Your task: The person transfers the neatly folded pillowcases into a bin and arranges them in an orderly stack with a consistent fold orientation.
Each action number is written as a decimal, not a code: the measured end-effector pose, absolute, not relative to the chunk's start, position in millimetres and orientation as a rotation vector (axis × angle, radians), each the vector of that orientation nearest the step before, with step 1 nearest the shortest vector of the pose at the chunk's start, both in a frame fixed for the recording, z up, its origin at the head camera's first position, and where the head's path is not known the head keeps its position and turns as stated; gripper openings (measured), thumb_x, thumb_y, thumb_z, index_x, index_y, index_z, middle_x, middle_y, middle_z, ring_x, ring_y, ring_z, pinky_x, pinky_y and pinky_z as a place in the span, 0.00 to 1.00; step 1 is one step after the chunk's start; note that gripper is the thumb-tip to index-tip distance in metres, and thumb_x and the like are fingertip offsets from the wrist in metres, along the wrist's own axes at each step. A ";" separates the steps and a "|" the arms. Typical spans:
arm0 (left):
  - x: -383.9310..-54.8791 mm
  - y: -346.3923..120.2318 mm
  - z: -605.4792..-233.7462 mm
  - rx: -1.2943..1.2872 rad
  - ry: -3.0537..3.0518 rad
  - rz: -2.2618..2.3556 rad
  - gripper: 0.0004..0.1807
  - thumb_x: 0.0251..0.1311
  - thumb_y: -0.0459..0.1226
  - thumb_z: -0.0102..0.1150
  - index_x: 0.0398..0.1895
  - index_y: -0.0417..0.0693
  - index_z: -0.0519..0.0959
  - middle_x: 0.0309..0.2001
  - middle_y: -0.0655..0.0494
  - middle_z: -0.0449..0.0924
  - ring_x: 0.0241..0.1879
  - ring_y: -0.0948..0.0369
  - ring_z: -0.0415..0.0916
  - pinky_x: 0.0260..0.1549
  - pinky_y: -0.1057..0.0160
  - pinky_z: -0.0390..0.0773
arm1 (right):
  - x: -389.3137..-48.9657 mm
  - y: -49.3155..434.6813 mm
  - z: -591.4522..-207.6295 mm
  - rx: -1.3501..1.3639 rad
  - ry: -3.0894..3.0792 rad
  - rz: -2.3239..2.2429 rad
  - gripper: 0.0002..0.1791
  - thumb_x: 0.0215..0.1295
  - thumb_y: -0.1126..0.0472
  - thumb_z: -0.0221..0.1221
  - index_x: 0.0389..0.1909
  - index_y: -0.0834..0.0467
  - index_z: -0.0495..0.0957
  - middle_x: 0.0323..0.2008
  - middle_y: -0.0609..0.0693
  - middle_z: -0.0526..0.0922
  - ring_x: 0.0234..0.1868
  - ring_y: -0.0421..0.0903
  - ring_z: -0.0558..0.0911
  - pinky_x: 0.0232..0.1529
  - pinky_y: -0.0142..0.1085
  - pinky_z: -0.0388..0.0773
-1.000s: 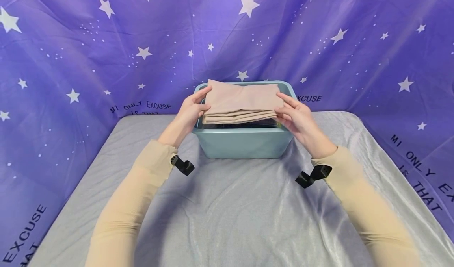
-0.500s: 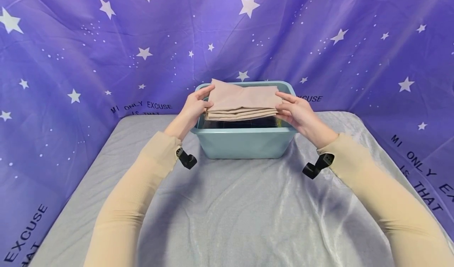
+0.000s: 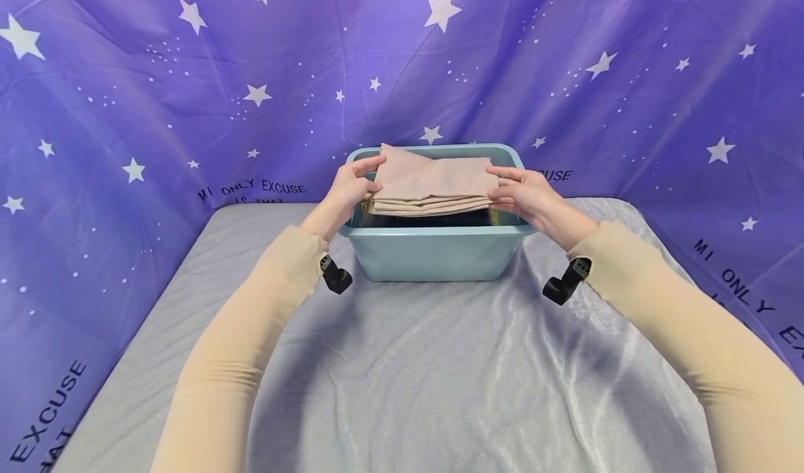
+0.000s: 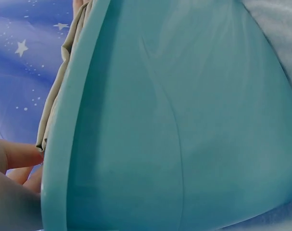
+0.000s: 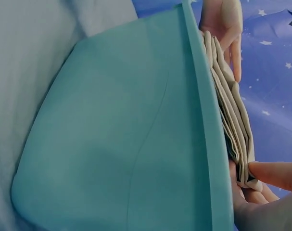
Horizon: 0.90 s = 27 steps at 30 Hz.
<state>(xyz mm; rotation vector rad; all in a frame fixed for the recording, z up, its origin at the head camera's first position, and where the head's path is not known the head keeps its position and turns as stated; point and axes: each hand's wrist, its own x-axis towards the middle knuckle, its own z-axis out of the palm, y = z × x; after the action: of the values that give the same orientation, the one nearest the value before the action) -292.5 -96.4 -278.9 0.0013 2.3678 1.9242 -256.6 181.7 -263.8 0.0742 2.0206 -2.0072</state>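
In the head view a folded beige cloth (image 3: pixel 436 178), several layers thick, lies level across the mouth of a blue-green plastic bin (image 3: pixel 436 255). My left hand (image 3: pixel 344 190) pinches its left end, thumb and fingers at the corner. The right hand (image 3: pixel 532 195) grips the opposite end, thumb on the near side. From the right wrist, the layered edge of the cloth (image 5: pixel 232 106) shows just past the bin's rim (image 5: pixel 210 120), with fingers above and below it. The left wrist view has the bin wall (image 4: pixel 136 115) covering most of the cloth.
Something dark, mostly hidden by the cloth, lies inside the bin. The bin stands at the back of a table with a grey velvety cover (image 3: pixel 440 361). Close behind hangs a purple star-patterned curtain (image 3: pixel 301 54).
The cloth has shifted slightly right, its back edge now a little lower at the bin's mouth. Both wrists have moved up and forward, and the right forearm has swung outward.
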 end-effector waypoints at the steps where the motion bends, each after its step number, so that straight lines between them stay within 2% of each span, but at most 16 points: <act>1: -292.8 -96.2 -279.5 0.000 2.374 1.919 0.30 0.52 0.21 0.50 0.58 0.53 0.70 0.59 0.55 0.66 0.52 0.61 0.65 0.33 0.67 0.68 | -258.3 182.3 -264.6 0.070 2.028 -2.006 0.33 0.58 0.75 0.49 0.65 0.58 0.54 0.47 0.55 0.70 0.27 0.37 0.77 0.47 0.35 0.73; 3: -293.3 -95.9 -280.5 0.003 2.389 1.908 0.30 0.52 0.21 0.50 0.57 0.53 0.70 0.59 0.55 0.66 0.50 0.62 0.65 0.31 0.69 0.68 | -261.2 182.9 -266.3 0.058 2.048 -2.003 0.33 0.58 0.76 0.49 0.65 0.60 0.55 0.28 0.48 0.69 0.26 0.38 0.77 0.47 0.36 0.73; 5: -293.3 -95.4 -281.1 0.010 2.401 1.899 0.30 0.51 0.20 0.49 0.57 0.52 0.70 0.60 0.55 0.66 0.48 0.63 0.65 0.29 0.69 0.67 | -264.1 184.2 -268.3 0.059 2.071 -1.990 0.33 0.57 0.76 0.49 0.65 0.60 0.56 0.18 0.44 0.63 0.25 0.38 0.77 0.46 0.37 0.73; 10: -293.5 -94.8 -282.6 0.023 2.453 1.856 0.30 0.51 0.20 0.49 0.57 0.52 0.71 0.59 0.55 0.66 0.38 0.64 0.67 0.26 0.69 0.66 | -268.4 185.4 -271.9 0.060 2.120 -1.944 0.32 0.57 0.75 0.50 0.64 0.61 0.56 0.16 0.44 0.64 0.27 0.38 0.77 0.49 0.41 0.72; 14: -293.6 -94.6 -284.3 0.050 2.487 1.836 0.29 0.50 0.19 0.49 0.56 0.50 0.71 0.58 0.55 0.67 0.27 0.66 0.64 0.21 0.71 0.65 | -272.2 185.5 -275.5 0.044 2.184 -1.895 0.31 0.56 0.75 0.51 0.63 0.62 0.58 0.19 0.45 0.65 0.27 0.38 0.77 0.50 0.43 0.71; 16: -293.9 -94.1 -285.1 0.070 2.496 1.832 0.30 0.49 0.19 0.49 0.56 0.49 0.71 0.58 0.56 0.67 0.25 0.65 0.63 0.20 0.71 0.65 | -274.6 185.2 -277.3 0.028 2.238 -1.849 0.31 0.56 0.75 0.51 0.63 0.62 0.59 0.26 0.48 0.69 0.27 0.37 0.77 0.49 0.43 0.71; 18: -294.1 -93.3 -285.5 0.096 2.511 1.818 0.30 0.49 0.18 0.49 0.56 0.48 0.71 0.58 0.55 0.68 0.26 0.63 0.64 0.21 0.71 0.67 | -277.1 185.2 -278.8 0.000 2.308 -1.781 0.30 0.57 0.75 0.52 0.62 0.63 0.60 0.38 0.55 0.73 0.29 0.36 0.77 0.49 0.43 0.71; 20: -294.7 -92.3 -285.8 0.123 2.551 1.787 0.30 0.48 0.18 0.50 0.56 0.46 0.70 0.57 0.54 0.69 0.34 0.61 0.69 0.24 0.69 0.69 | -278.8 185.8 -280.2 -0.053 2.406 -1.682 0.28 0.57 0.74 0.53 0.61 0.64 0.62 0.50 0.62 0.71 0.32 0.37 0.78 0.47 0.42 0.73; 21: -295.0 -92.1 -285.6 0.134 2.580 1.764 0.30 0.48 0.18 0.50 0.56 0.46 0.70 0.57 0.52 0.69 0.38 0.58 0.70 0.26 0.68 0.70 | -279.4 186.4 -281.0 -0.093 2.463 -1.622 0.27 0.57 0.74 0.53 0.60 0.65 0.63 0.53 0.64 0.69 0.33 0.40 0.78 0.45 0.41 0.74; 25: -295.2 -93.9 -284.7 0.137 2.683 1.698 0.28 0.49 0.22 0.52 0.57 0.43 0.69 0.55 0.45 0.70 0.54 0.54 0.66 0.40 0.64 0.72 | -277.5 188.7 -283.8 -0.288 2.702 -1.364 0.23 0.56 0.74 0.51 0.55 0.68 0.66 0.52 0.68 0.70 0.42 0.52 0.78 0.40 0.39 0.76; 27: -294.2 -95.7 -284.4 0.133 2.699 1.692 0.25 0.51 0.24 0.52 0.56 0.43 0.70 0.54 0.43 0.70 0.53 0.52 0.67 0.45 0.61 0.71 | -274.4 189.9 -284.5 -0.372 2.799 -1.271 0.21 0.56 0.73 0.51 0.53 0.69 0.68 0.49 0.68 0.72 0.44 0.57 0.76 0.40 0.40 0.77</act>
<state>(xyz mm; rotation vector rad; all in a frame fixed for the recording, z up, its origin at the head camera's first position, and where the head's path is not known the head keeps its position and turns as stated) -294.2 -95.7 -284.4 0.1329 2.6991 1.6917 -274.4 189.9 -284.5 -0.3717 2.7992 -1.2709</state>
